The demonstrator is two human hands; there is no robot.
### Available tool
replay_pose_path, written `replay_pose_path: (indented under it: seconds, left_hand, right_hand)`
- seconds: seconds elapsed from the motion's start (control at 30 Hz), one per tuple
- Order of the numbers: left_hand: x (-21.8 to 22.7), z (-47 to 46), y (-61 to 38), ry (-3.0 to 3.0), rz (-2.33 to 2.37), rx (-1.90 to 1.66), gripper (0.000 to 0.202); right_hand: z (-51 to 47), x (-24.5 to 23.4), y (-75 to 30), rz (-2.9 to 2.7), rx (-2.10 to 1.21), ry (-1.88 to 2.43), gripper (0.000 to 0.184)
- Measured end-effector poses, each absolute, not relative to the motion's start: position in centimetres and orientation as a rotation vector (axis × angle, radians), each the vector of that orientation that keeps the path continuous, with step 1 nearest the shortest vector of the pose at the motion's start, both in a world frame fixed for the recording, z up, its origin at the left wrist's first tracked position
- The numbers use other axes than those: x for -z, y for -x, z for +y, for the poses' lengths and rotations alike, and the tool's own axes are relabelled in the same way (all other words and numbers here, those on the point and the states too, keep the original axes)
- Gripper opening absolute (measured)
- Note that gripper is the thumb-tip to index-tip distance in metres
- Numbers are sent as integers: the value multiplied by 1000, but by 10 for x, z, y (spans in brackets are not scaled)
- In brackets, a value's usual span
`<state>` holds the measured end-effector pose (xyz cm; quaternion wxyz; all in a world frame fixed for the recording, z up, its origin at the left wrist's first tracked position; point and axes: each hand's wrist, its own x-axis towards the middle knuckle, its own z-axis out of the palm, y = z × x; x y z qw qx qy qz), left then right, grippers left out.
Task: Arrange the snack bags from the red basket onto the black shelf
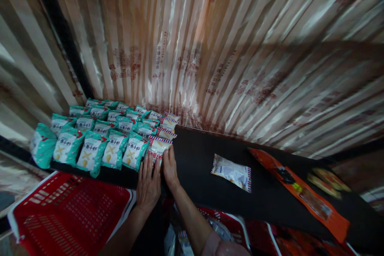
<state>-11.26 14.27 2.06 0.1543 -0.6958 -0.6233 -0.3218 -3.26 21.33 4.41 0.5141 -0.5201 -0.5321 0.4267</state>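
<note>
A white snack bag (159,144) with a red-and-blue striped top edge stands upright at the front of a short row of like bags. My left hand (149,184) lies with outstretched fingers against its front. Along its right side rests my right hand (170,169), fingers straight and together. Both hands touch the bag from outside, and neither wraps round it. To the left, several teal-and-white snack bags (92,150) stand in close rows. Another striped snack bag (232,171) lies flat on the black shelf (198,156), right of my hands.
A long orange packet (300,192) and some yellowish packets (328,181) lie further right on the shelf. Below its front edge are a red basket (72,212) at left and another red basket (240,228) holding bags. A pleated, printed curtain (192,48) hangs behind.
</note>
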Motion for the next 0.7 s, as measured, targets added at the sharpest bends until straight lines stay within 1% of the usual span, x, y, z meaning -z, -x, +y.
replay_pose_path:
  seconds: [0.2, 0.7]
  left_hand:
    - [-19, 143, 112, 2007, -1783, 875, 62]
    - [-21, 142, 113, 2051, -1837, 874, 59]
  right_hand:
    - [216, -40, 34, -1300, -1034, 1244, 61]
    - [214, -45, 31, -1267, -1066, 1262, 63]
